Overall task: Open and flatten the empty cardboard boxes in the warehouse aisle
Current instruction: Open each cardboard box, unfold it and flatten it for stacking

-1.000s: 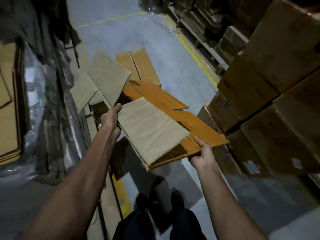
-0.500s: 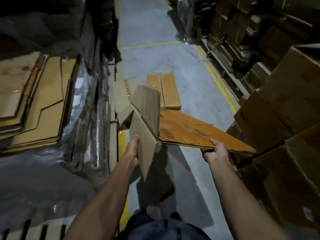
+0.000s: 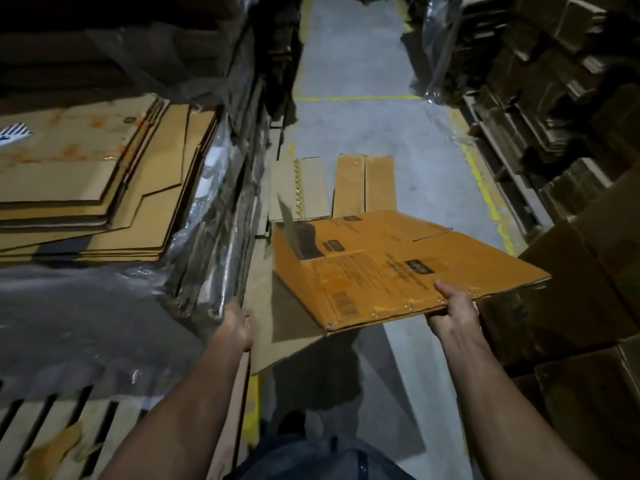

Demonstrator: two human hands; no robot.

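R hand grips flattened orange box by near edge, L hand holds its lower flap; nothing inside.

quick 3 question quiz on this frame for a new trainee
1. True or false: the orange flattened box lies on the floor.
2. Which hand grips its near edge? A) left hand B) right hand
3. Fill in: the lines painted on the aisle floor are ____.

Key: 1 false, it is held in the air. 2 B. 3 yellow.
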